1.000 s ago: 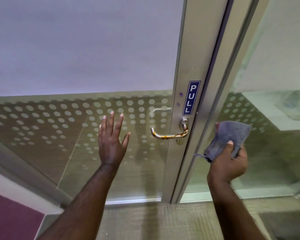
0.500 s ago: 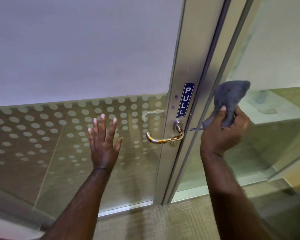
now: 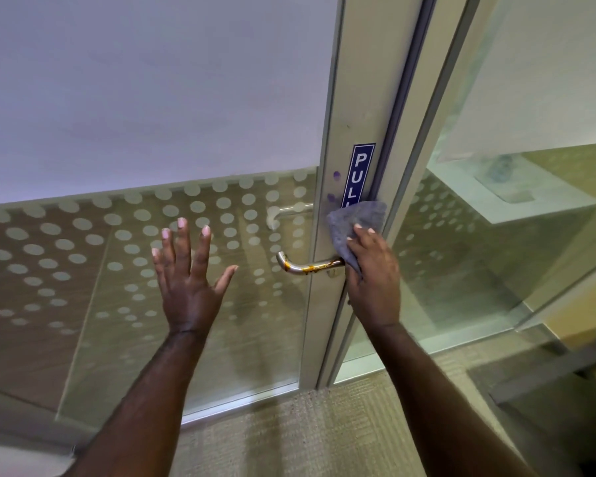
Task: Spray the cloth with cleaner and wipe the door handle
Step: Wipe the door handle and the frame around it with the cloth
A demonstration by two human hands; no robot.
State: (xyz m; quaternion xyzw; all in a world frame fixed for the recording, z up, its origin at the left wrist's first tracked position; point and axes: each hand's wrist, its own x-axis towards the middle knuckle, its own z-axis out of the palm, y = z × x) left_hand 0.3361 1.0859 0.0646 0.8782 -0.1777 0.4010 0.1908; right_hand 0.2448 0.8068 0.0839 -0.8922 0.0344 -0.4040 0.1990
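Right hand (image 3: 374,280) presses a grey cloth (image 3: 356,222) on the handle's (image 3: 307,267) base; orange-stained lever points to 9 o'clock; left hand (image 3: 190,280) splayed, empty.

The left hand (image 3: 190,284) is raised with its palm facing away, fingers spread and straight, thumb angled out to the right; nothing is in it; its bare forearm runs down to the lower left edge. The right hand (image 3: 372,280) is lifted on the other side, back of the hand toward the camera, fingers bent and pinching a cloth (image 3: 355,223); the wrist is straight; its forearm slopes down to the lower right.
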